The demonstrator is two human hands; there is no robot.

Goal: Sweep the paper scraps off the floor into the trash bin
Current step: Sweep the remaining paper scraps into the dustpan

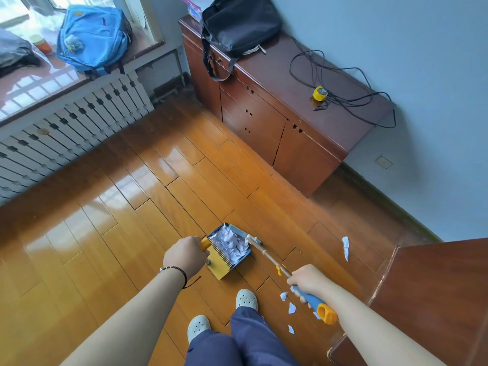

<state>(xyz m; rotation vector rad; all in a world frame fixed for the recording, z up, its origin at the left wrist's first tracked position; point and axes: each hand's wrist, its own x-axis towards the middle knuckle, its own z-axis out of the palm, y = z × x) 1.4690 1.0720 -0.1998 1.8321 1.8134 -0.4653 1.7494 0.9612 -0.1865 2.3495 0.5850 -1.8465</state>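
Several paper scraps (pixel 291 308) lie on the floor (pixel 105 233) just beside the right hand (pixel 307 282), at about its seven o'clock, with one more strip (pixel 346 247) off at two o'clock. That hand is wrapped round the broom handle (pixel 266 256), whose long axis runs up to eleven o'clock, ending at the dustpan (pixel 232 247). The left hand (pixel 184 256) grips the dustpan's yellow handle; the pan already holds a heap of crumpled paper. The right hand is nearer the loose pieces. No trash bin in sight.

Both forearms are bare. A dark beaded bracelet (pixel 176 270) circles the left wrist. Navy trousers (pixel 245 339) meet pale perforated clogs (pixel 246 299).
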